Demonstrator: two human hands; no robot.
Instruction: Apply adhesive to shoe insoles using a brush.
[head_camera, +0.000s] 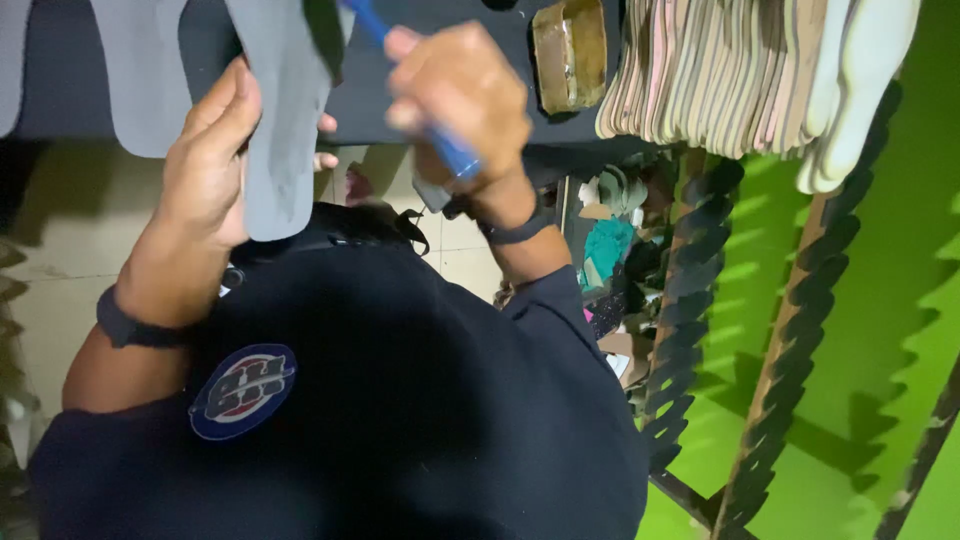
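L hand (205, 165) clamped on a grey sole-shaped sheet (285, 120), thumb and palm on its near face, fingertips (325, 140) showing past the far edge. R hand (460, 95) closed in a fist round a blue tool (450, 150); handle runs through the fist, one end out below the knuckles, other end out above toward the sheet. Working tip hidden behind the sheet's top edge, so can't tell if it's a brush or pen, nor if it touches.

Progress, judged only: work on this sheet looks under way, not finished. Sheet face toward camera is plain grey, no visible coat or mark; lighting too dim to be sure. More grey sheets (140, 70) lie left of L hand on the dark counter (440, 30); can't tell treated from untreated. Small brownish tub (570, 50) just right of R hand. Big stack of pale soles (700, 75) further right, on toothed rack posts (690, 300).

Orientation: sheet's long axis runs roughly up-down in frame, slight tilt; rounded end points down toward the person's chest, other end cut off by frame top. Sheet sits between the two hands, held off the counter, above the dark jacket (400, 400).

Black band on each wrist.
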